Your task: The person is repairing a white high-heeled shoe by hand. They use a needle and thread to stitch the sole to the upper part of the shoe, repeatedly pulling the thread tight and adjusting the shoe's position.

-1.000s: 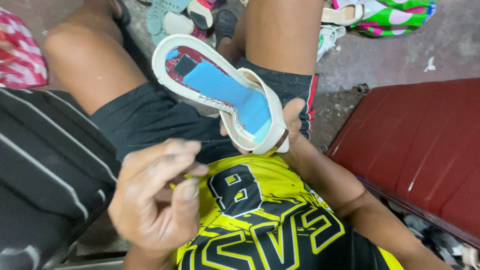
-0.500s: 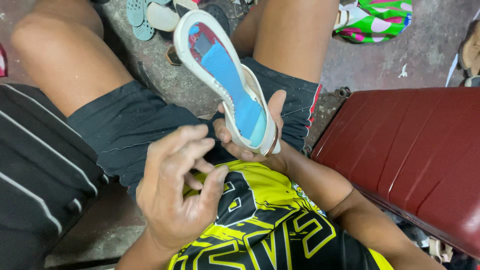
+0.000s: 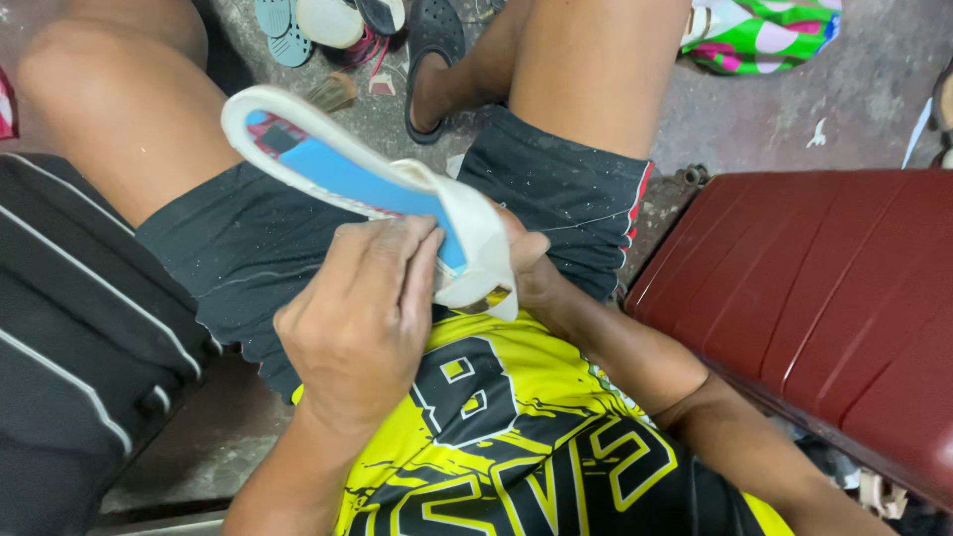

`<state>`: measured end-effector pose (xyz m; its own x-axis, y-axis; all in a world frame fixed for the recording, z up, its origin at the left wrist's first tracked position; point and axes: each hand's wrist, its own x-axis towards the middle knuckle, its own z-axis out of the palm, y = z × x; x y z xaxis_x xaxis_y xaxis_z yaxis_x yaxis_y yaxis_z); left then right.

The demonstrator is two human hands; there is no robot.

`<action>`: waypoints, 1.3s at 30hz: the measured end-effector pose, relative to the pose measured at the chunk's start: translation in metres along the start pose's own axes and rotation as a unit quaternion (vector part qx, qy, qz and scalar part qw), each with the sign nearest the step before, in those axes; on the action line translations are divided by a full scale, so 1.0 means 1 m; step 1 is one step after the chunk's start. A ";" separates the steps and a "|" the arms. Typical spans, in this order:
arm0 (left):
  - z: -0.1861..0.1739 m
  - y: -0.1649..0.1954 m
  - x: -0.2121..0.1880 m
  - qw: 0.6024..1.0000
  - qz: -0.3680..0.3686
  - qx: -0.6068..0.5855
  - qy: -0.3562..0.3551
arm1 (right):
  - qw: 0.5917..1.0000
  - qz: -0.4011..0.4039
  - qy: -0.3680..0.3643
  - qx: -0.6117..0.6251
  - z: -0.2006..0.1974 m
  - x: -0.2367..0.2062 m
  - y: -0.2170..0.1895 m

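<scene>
Left hand (image 3: 362, 318) presses its fingertips (image 3: 422, 248) onto the blue insole of a cream shoe sole (image 3: 347, 179); right hand (image 3: 531, 273) grips its heel end; dark red case (image 3: 824, 298) at 3 o'clock; sandals (image 3: 328, 20) at 12 o'clock.

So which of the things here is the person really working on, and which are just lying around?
In hand:
- white shoe sole with blue insole, held from below by the right hand
- left hand, fingers pressing on the insole

Lying about:
- dark red case
- sandals and slippers on the floor
- green patterned bag
</scene>
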<state>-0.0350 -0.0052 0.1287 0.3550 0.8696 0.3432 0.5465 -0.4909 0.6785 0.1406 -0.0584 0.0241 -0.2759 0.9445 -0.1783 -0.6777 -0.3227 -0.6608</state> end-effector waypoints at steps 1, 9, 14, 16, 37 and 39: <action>0.002 -0.005 -0.001 0.999 -0.015 -0.041 -0.013 | 0.997 0.023 0.040 -0.063 0.000 0.004 0.001; 0.016 -0.032 -0.012 0.952 -0.194 -0.230 -0.046 | 0.894 -0.096 0.009 -0.437 0.022 0.011 -0.016; 0.023 -0.047 -0.030 0.911 -0.274 -0.301 -0.064 | 0.894 -0.080 0.001 -0.441 0.028 0.013 -0.021; 0.021 -0.050 -0.037 0.877 -0.324 -0.346 -0.074 | 0.896 -0.076 -0.012 -0.437 0.027 0.014 -0.021; 0.023 -0.080 -0.075 0.883 -0.162 -0.425 -0.116 | 0.908 -0.035 -0.094 -0.406 0.017 0.016 -0.015; 0.026 -0.081 -0.073 0.871 -0.166 -0.445 -0.128 | 0.902 -0.040 -0.119 -0.412 0.017 0.018 -0.021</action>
<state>-0.0853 -0.0303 0.0316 0.5084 0.8599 -0.0461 -0.1126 0.1194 0.9864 0.1384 -0.0361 0.0472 -0.4530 0.8915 -0.0098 0.0086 -0.0066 -0.9999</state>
